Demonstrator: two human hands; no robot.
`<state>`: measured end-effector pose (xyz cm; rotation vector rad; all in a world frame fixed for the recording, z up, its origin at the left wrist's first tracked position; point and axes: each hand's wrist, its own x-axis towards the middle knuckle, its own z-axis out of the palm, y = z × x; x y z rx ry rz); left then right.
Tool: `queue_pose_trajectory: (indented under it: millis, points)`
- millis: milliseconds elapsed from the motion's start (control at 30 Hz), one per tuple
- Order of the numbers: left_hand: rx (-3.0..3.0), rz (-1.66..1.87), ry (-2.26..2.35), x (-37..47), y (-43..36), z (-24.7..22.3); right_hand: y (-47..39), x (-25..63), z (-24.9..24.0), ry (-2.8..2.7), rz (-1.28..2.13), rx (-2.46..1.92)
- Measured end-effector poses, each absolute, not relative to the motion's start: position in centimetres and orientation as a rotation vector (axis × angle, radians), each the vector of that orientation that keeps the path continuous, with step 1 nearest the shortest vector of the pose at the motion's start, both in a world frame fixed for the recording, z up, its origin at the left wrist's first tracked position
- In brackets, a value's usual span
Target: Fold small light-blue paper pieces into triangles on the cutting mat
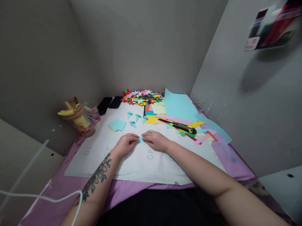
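Observation:
Between my two hands, over the white sheet (92, 162), is a small light blue paper piece (141, 139). My left hand (128, 143) pinches its left side, and the fingertips of my right hand (154, 139) close on its right side. Just beyond my hands lie several small folded blue pieces (138, 117). A little stack of light blue paper (117, 125) rests to their left. How the held piece is folded cannot be made out.
A yellow and black cutter (180, 126) lies on coloured strips at right, near large blue paper (178, 104). Paper stars (142, 97) pile up at the back. Two dark phones (105, 105) and a lidded cup (80, 119) stand at left. A white cable (51, 199) crosses my left forearm.

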<state>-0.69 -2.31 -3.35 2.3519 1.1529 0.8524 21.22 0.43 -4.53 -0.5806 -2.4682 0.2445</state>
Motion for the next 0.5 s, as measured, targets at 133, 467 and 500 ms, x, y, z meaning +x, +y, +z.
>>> queue_pose_trajectory:
  millis: [133, 467, 500]
  points:
    - [2.342, 0.857, 1.147, -0.69, -2.19, -3.48, 0.47, 21.19, -4.59, -2.457, 0.251, -0.583]
    - [2.334, 0.854, 1.156, -0.67, -2.12, -3.47, 0.40, 21.16, -4.38, -2.458, 0.252, -0.578]
    - [2.338, 0.857, 1.153, -0.67, -2.12, -3.47, 0.41, 21.16, -4.42, -2.459, 0.250, -0.578]
